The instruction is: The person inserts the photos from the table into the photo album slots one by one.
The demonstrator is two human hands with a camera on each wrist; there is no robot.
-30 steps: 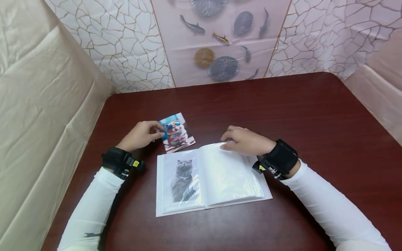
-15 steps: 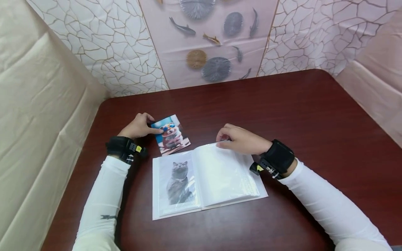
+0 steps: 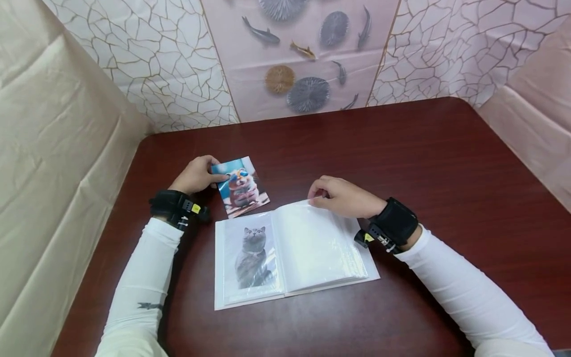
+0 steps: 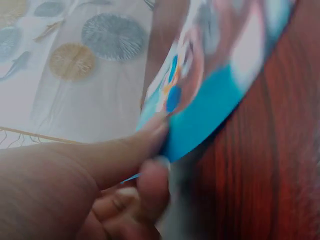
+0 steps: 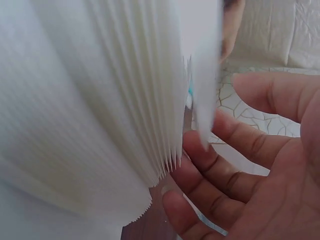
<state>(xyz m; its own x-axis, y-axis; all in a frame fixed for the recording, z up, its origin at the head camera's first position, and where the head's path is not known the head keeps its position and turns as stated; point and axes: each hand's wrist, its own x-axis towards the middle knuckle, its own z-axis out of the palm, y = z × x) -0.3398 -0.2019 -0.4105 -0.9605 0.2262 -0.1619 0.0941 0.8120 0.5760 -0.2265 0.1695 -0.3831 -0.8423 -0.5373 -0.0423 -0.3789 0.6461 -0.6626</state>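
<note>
In the head view my left hand [image 3: 196, 173] pinches the upper left corner of a photo [image 3: 243, 186] of a hamster wearing sunglasses. The left wrist view shows the thumb on the picture side of the bent photo [image 4: 210, 105], with fingers curled behind it. An album [image 3: 321, 248] with clear sleeves lies spread on the table, a grey cat photo [image 3: 253, 258] in its left page. My right hand [image 3: 345, 196] is at the top edge of the right-hand page. In the right wrist view one sleeve [image 5: 204, 100] stands away from the stacked pages, beside loosely bent fingers; the thumb is apart from it.
The dark red-brown table [image 3: 401, 148] reaches back to a patterned cloth backdrop [image 3: 308, 64]. A beige cloth [image 3: 58, 163] hangs along the left side. Each wrist wears a black strap [image 3: 394, 223] with a camera.
My left hand has shifted its hold to the photo's upper left corner, its thumb now over the picture. The right hand stays at the album's top edge. The head view has shifted slightly.
</note>
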